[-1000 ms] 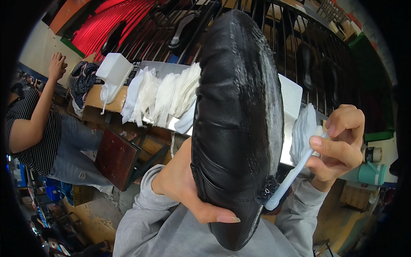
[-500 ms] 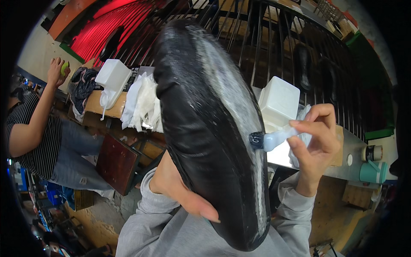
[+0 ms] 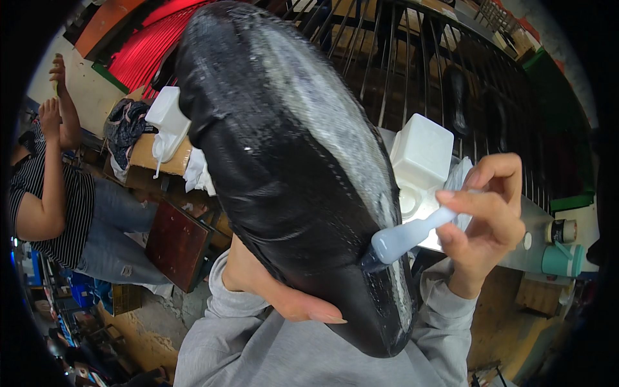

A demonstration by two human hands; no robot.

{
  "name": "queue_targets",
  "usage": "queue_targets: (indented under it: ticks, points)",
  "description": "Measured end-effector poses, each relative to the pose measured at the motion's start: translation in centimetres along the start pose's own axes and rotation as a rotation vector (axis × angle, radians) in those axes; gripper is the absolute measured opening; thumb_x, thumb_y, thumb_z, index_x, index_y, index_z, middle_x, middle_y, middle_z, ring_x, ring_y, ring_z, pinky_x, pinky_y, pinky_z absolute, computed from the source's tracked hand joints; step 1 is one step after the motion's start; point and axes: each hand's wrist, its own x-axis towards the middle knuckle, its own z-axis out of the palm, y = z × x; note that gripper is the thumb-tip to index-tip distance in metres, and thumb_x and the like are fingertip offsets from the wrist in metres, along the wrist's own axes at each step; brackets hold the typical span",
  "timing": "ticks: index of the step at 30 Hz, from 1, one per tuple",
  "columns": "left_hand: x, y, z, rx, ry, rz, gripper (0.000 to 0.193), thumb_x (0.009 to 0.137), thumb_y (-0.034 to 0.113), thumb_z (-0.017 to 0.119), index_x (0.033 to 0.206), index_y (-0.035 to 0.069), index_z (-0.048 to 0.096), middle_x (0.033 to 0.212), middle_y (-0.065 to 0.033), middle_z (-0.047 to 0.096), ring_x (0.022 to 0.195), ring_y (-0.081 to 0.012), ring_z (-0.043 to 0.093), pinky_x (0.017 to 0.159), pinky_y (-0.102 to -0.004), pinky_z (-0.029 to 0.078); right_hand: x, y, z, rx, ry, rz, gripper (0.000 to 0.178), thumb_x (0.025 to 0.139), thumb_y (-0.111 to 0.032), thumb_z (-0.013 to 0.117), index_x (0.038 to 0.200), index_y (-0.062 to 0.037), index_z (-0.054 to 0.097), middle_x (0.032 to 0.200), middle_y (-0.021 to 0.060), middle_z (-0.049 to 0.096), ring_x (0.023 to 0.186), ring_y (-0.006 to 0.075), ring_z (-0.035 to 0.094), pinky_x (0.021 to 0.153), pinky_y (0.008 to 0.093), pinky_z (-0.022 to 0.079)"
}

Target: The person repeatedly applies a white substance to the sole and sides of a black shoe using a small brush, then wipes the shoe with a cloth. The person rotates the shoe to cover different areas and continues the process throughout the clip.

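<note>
Held up before me is a black leather shoe upper, stretched and creased, with a rough grey-white band running lengthwise along one face. My left hand grips its near end from the left, thumb across the leather; the other fingers are hidden behind it. Between thumb and fingers, my right hand pinches the pale handle of a small brush. The brush's dark tip rests against the black leather beside the pale band, near the lower right end.
White plastic containers stand on the bench beyond, beside white cloths. Behind lies a rack of dark bars with black shoe parts. At left, another person in a striped shirt raises both hands. A teal jug sits right.
The upper has come closer and shifted left at its far end. My right hand has moved the brush down along it, the handle now angled. The other person's hands have risen.
</note>
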Motion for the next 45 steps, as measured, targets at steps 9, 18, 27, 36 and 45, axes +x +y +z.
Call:
queue_targets:
  ticks: [9, 18, 27, 36, 45]
  points:
    - [-0.2, 0.3, -0.1, -0.030, -0.034, -0.007, 0.081, 0.059, 0.019, 0.090, 0.129, -0.006, 0.056, 0.115, -0.0164, 0.069, 0.101, -0.0244, 0.069, 0.089, -0.0364, 0.057, -0.4, 0.5, -1.4, 0.086, -0.099, -0.046, 0.042, 0.052, -0.034, 0.096, 0.088, -0.0168, 0.083, 0.094, 0.0015, 0.048, 0.084, 0.0155, 0.048, 0.071, 0.0268, 0.037]
    - [-1.3, 1.6, -1.3, -0.111, 0.178, -0.056, 0.079, 0.064, 0.024, 0.086, 0.131, -0.005, 0.055, 0.116, -0.0166, 0.068, 0.102, -0.0246, 0.069, 0.090, -0.0369, 0.058, -2.9, 0.6, -2.4, 0.185, -0.119, -0.021, 0.041, 0.052, -0.041, 0.096, 0.085, -0.0203, 0.083, 0.089, -0.0001, 0.050, 0.083, 0.0155, 0.048, 0.069, 0.0275, 0.034]
    - [-0.3, 1.4, -1.7, -0.177, 0.266, -0.144, 0.076, 0.070, 0.028, 0.082, 0.132, -0.004, 0.053, 0.118, -0.0168, 0.067, 0.103, -0.0249, 0.069, 0.091, -0.0374, 0.058, -0.3, 1.3, -2.5, 0.112, -0.189, -0.071, 0.039, 0.058, -0.042, 0.092, 0.085, -0.0153, 0.082, 0.095, 0.0039, 0.049, 0.085, 0.0171, 0.049, 0.070, 0.0269, 0.036]
    - [1.4, 1.1, -1.5, -0.248, 0.319, -0.216, 0.074, 0.075, 0.033, 0.078, 0.134, -0.003, 0.052, 0.120, -0.0169, 0.066, 0.104, -0.0251, 0.069, 0.092, -0.0379, 0.059, -0.3, 2.0, -2.8, 0.287, -0.220, -0.089, 0.041, 0.049, -0.030, 0.095, 0.085, -0.0156, 0.084, 0.090, 0.0018, 0.052, 0.081, 0.0165, 0.052, 0.067, 0.0268, 0.036]
    - [1.3, 1.0, -1.0, -0.274, 0.311, -0.271, 0.073, 0.080, 0.038, 0.074, 0.136, -0.002, 0.051, 0.122, -0.0171, 0.065, 0.105, -0.0254, 0.069, 0.093, -0.0384, 0.059, 1.0, 1.2, -2.1, 0.071, -0.218, -0.019, 0.039, 0.058, -0.040, 0.091, 0.085, -0.0137, 0.082, 0.095, 0.0044, 0.048, 0.083, 0.0168, 0.050, 0.070, 0.0281, 0.035]
